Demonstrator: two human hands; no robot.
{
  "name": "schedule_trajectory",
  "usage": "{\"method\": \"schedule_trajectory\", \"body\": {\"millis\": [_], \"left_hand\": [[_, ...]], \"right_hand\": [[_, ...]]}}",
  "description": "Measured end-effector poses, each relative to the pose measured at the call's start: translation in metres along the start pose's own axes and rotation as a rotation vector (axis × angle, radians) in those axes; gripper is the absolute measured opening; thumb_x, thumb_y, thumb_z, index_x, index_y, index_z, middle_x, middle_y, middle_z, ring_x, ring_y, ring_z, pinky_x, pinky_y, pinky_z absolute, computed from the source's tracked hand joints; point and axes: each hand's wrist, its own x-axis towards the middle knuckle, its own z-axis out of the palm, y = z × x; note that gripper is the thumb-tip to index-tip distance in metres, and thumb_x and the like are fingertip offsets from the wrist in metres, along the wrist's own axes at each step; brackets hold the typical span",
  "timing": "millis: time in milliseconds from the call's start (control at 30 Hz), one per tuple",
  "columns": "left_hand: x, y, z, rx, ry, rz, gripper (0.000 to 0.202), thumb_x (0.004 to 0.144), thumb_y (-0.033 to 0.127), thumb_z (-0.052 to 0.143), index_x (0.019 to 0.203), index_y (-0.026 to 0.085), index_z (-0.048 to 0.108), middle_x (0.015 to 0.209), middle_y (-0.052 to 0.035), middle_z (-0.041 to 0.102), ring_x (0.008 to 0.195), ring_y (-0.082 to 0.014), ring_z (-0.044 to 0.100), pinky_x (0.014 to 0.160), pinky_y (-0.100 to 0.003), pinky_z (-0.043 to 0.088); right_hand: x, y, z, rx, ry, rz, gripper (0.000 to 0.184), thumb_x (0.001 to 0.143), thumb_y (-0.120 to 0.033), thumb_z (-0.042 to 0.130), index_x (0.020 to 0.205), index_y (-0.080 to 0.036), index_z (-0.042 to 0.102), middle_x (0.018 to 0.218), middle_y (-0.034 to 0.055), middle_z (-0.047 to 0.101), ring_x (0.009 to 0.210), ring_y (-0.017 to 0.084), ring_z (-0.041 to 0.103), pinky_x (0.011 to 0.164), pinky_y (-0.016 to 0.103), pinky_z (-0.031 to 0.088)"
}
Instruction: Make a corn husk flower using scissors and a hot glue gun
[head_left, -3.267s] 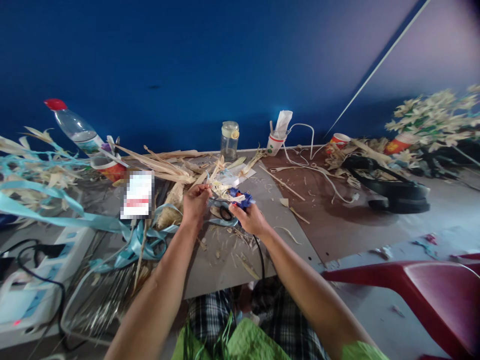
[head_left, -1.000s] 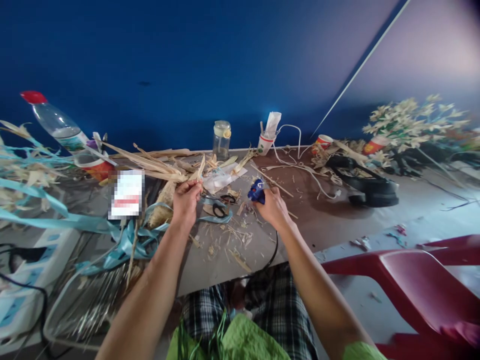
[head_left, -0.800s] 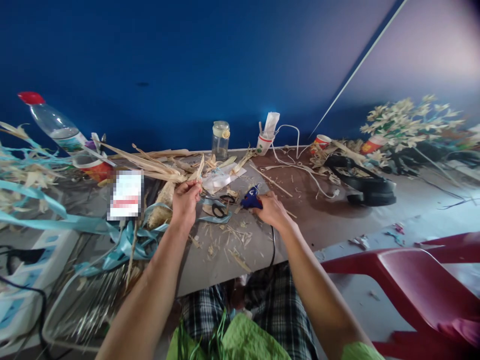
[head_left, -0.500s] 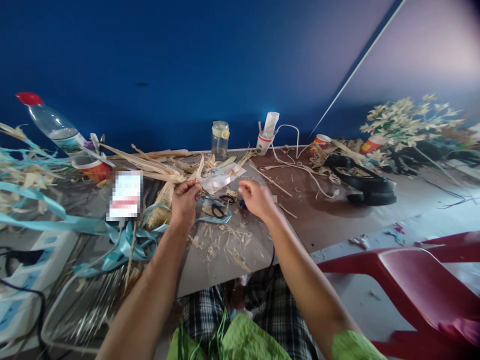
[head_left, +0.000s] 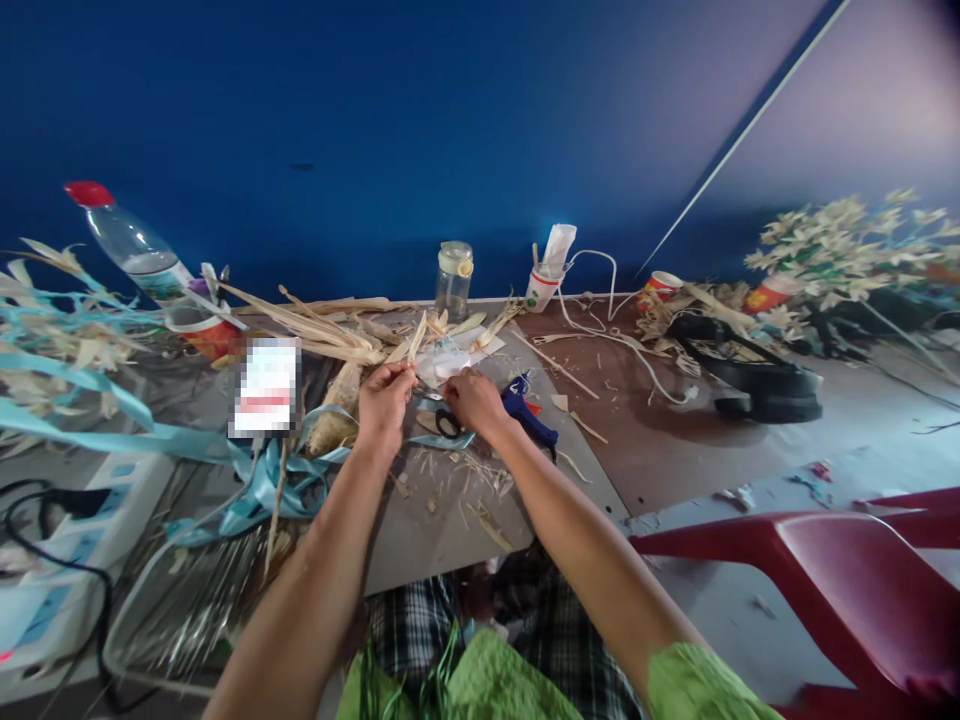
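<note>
My left hand (head_left: 382, 402) is closed in a pinch on a small piece of dried corn husk (head_left: 415, 345) above the grey board (head_left: 442, 520). My right hand (head_left: 472, 398) is close beside it, fingers curled toward the same husk piece; what it grips is hidden. A blue glue gun (head_left: 529, 412) lies on the board just right of my right hand, untouched, its black cord running down toward my lap. Black-handled scissors (head_left: 448, 424) lie under my hands on a blue ribbon.
Dried husks (head_left: 315, 328), light blue ribbons (head_left: 255, 480), a bottle (head_left: 135, 250), a glass jar (head_left: 456, 280) and paper cups (head_left: 541, 288) crowd the table. A white power strip (head_left: 67, 560) sits left, a black bag (head_left: 757, 375) and husk flowers (head_left: 847, 240) right, a red chair (head_left: 825, 570) near right.
My right hand set the glue gun down on the board, let go, and moved left to join my left hand at the husk. My left hand stayed put.
</note>
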Motion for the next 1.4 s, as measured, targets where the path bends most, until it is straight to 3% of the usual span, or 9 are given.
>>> {"method": "schedule_trajectory", "body": {"millis": [333,467,633,733,933,1100,1200,1300,1400], "left_hand": [[-0.007,0.01,0.005,0.002,0.005,-0.031,0.019,0.054,0.024,0.071,0.068,0.014,0.063,0.06,0.0014,0.056,0.051,-0.0059,0.042,0.046,-0.02,0.025],[-0.006,0.009,0.004,-0.001,0.0,-0.021,0.018,0.054,0.023,0.07,0.068,0.014,0.063,0.061,0.0015,0.056,0.05,-0.0057,0.041,0.045,-0.02,0.025],[-0.003,0.003,0.001,0.014,-0.001,-0.015,0.017,0.056,0.019,0.068,0.072,0.014,0.065,0.062,0.0011,0.057,0.052,-0.0061,0.043,0.046,-0.02,0.026],[-0.001,0.001,0.0,0.035,0.016,-0.022,0.018,0.056,0.022,0.069,0.072,0.014,0.065,0.063,0.0012,0.058,0.052,-0.0066,0.044,0.046,-0.02,0.027],[-0.001,0.003,0.0,0.033,0.028,-0.015,0.019,0.053,0.023,0.07,0.069,0.014,0.063,0.061,0.0015,0.059,0.05,-0.0062,0.043,0.046,-0.02,0.027],[-0.001,0.002,0.001,0.028,0.04,-0.02,0.018,0.054,0.022,0.069,0.07,0.014,0.064,0.061,0.0012,0.059,0.051,-0.0064,0.044,0.046,-0.019,0.027],[-0.001,0.001,0.001,0.011,0.023,-0.018,0.018,0.055,0.02,0.069,0.071,0.014,0.065,0.06,0.0014,0.057,0.049,-0.0057,0.042,0.044,-0.019,0.026],[-0.003,0.003,0.002,-0.005,-0.005,-0.012,0.018,0.055,0.02,0.069,0.071,0.014,0.064,0.061,0.001,0.057,0.049,-0.0054,0.041,0.043,-0.019,0.025],[-0.005,0.005,0.004,-0.006,-0.008,-0.022,0.018,0.054,0.021,0.071,0.069,0.014,0.063,0.06,0.0012,0.057,0.048,-0.0052,0.041,0.044,-0.019,0.026]], "right_hand": [[-0.001,0.011,-0.021,0.21,0.041,0.115,0.028,0.086,-0.032,0.046,0.086,-0.017,0.069,0.09,0.0088,0.069,0.08,0.017,0.06,0.067,0.024,0.038],[-0.002,0.011,-0.027,0.124,0.025,0.142,0.031,0.085,-0.04,0.047,0.083,-0.017,0.069,0.092,0.0103,0.068,0.083,0.021,0.06,0.07,0.028,0.039],[0.003,0.001,-0.023,0.047,0.078,-0.007,0.024,0.084,-0.029,0.05,0.1,-0.023,0.067,0.108,0.0083,0.062,0.098,0.022,0.057,0.083,0.031,0.038],[0.009,-0.01,-0.017,-0.037,0.048,-0.108,0.024,0.085,-0.025,0.047,0.096,-0.021,0.068,0.103,0.0093,0.063,0.098,0.023,0.056,0.083,0.033,0.038],[0.013,-0.021,0.001,-0.201,0.031,-0.134,0.024,0.085,-0.022,0.045,0.091,-0.017,0.068,0.103,0.0127,0.063,0.099,0.026,0.054,0.083,0.037,0.038],[0.012,-0.006,-0.004,0.074,0.124,-0.048,0.027,0.088,-0.024,0.042,0.088,-0.016,0.067,0.097,0.0107,0.066,0.088,0.019,0.058,0.076,0.028,0.038],[0.01,0.013,-0.019,0.284,0.164,0.046,0.034,0.09,-0.032,0.041,0.08,-0.014,0.068,0.08,0.0069,0.066,0.074,0.015,0.058,0.066,0.023,0.037],[0.004,0.029,-0.031,0.345,0.151,0.098,0.034,0.086,-0.038,0.047,0.074,-0.014,0.068,0.065,0.002,0.062,0.063,0.012,0.053,0.06,0.021,0.034],[-0.003,0.033,-0.03,0.328,0.107,0.082,0.033,0.084,-0.039,0.05,0.072,-0.014,0.069,0.065,0.0022,0.062,0.062,0.012,0.053,0.058,0.022,0.033]]}}
